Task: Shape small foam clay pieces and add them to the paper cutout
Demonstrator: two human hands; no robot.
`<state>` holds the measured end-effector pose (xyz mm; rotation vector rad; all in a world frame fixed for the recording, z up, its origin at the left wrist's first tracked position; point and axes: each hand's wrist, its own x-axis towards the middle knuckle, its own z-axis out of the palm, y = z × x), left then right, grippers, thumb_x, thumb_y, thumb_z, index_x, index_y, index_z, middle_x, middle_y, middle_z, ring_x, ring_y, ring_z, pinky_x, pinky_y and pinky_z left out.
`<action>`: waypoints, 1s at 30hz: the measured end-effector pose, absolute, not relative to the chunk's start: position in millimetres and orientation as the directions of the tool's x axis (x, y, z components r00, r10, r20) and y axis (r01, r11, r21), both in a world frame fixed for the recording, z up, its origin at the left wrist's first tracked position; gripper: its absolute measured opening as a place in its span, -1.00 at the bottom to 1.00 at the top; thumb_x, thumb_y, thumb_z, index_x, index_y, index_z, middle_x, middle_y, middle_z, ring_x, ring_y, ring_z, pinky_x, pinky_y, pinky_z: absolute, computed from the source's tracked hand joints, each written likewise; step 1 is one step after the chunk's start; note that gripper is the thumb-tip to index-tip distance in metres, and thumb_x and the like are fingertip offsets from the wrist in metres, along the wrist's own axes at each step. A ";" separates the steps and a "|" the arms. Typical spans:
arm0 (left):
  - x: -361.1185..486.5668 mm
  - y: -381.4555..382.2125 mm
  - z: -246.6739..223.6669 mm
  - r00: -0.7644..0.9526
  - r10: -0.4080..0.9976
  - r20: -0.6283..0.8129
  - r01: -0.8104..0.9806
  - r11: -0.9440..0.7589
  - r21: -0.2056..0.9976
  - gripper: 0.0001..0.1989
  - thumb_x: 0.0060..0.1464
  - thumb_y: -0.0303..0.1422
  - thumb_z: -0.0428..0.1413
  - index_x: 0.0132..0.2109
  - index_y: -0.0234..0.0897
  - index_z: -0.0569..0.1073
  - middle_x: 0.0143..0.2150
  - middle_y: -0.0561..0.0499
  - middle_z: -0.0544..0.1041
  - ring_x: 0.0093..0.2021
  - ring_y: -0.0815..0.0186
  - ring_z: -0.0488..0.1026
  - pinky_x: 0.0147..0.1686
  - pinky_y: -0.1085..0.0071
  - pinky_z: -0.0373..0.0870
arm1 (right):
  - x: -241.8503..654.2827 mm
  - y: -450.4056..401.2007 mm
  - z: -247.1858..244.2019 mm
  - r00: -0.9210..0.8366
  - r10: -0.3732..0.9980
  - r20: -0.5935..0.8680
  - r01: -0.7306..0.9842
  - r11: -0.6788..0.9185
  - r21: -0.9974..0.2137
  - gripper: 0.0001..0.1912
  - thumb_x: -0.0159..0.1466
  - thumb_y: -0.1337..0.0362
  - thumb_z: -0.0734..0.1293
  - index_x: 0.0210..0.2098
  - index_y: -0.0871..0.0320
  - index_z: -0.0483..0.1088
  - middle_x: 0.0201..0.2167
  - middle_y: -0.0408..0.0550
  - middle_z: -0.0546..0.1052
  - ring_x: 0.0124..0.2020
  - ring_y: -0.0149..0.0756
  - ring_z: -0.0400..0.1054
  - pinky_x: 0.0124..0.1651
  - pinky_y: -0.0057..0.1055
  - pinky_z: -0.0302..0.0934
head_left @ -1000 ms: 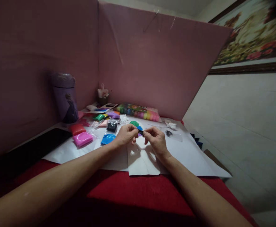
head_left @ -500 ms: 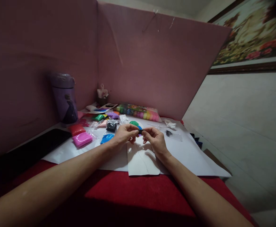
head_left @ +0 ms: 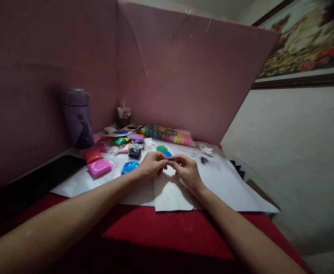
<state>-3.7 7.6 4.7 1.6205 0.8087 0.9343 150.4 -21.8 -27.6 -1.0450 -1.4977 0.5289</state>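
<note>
A small black piece (head_left: 170, 160) is pinched between the fingertips of my left hand (head_left: 153, 163) and my right hand (head_left: 187, 169), which nearly meet. Both hands hover over a white sheet (head_left: 174, 198) near the table's front edge. Just beyond the fingertips lie a green shape (head_left: 162, 148) and a blue shape (head_left: 167, 154), the latter partly covered by my hands. A blue packet (head_left: 130, 167) and a black packet (head_left: 134, 153) rest left of my left hand.
Pink (head_left: 99, 168) and red (head_left: 93, 155) packets lie left, beside a dark flat object (head_left: 69, 167). A purple tumbler (head_left: 77, 120) stands behind them. A bag of colourful pieces (head_left: 167, 135) lies at the back; black bits (head_left: 204, 160) are on the right.
My fingertips have come closer together around the black piece, and my right hand has shifted slightly left. More of the green and blue shapes shows.
</note>
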 end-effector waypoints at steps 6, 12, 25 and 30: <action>-3.7 11.7 -4.8 0.395 0.867 0.302 0.167 -0.392 0.905 -0.95 -0.01 -0.51 0.09 -0.42 -0.36 0.42 -0.60 0.14 0.38 -0.71 0.51 0.26 -0.70 0.57 0.14 | 148.1 -25.2 -25.5 0.053 0.833 0.550 0.342 0.503 -0.794 -0.87 0.15 0.23 0.41 -0.35 0.15 0.53 -0.50 -0.13 0.50 -0.50 -0.38 0.31 -0.44 -0.45 0.21; -5.2 15.4 -11.2 0.423 0.797 0.431 0.167 -0.536 0.828 -0.85 -0.02 -0.54 0.06 -0.33 -0.35 0.53 -0.53 0.09 0.46 -0.60 0.49 0.31 -0.57 0.56 0.24 | 147.2 -25.1 -25.1 0.085 0.869 0.487 0.235 0.458 -0.857 -0.86 0.15 0.23 0.40 -0.37 0.18 0.47 -0.53 -0.15 0.47 -0.55 -0.41 0.30 -0.51 -0.46 0.23; -5.4 10.4 -3.4 0.405 0.839 0.362 0.057 -0.419 0.906 -0.95 -0.11 -0.44 0.24 -0.44 -0.35 0.53 -0.58 0.08 0.43 -0.63 0.48 0.28 -0.65 0.56 0.22 | 148.8 -22.8 -25.3 0.052 0.892 0.448 0.130 0.439 -0.889 -0.72 0.12 0.07 0.44 -0.41 0.19 0.47 -0.61 -0.18 0.43 -0.61 -0.42 0.31 -0.58 -0.47 0.28; -4.1 12.0 -4.7 0.396 0.857 0.330 0.047 -0.378 0.925 -0.93 -0.06 -0.44 0.20 -0.37 -0.36 0.48 -0.60 0.12 0.38 -0.67 0.46 0.31 -0.70 0.55 0.26 | 147.0 -23.4 -23.0 0.077 0.895 0.440 0.082 0.434 -0.897 -0.79 0.10 0.18 0.44 -0.38 0.20 0.46 -0.57 -0.17 0.45 -0.57 -0.42 0.34 -0.58 -0.49 0.30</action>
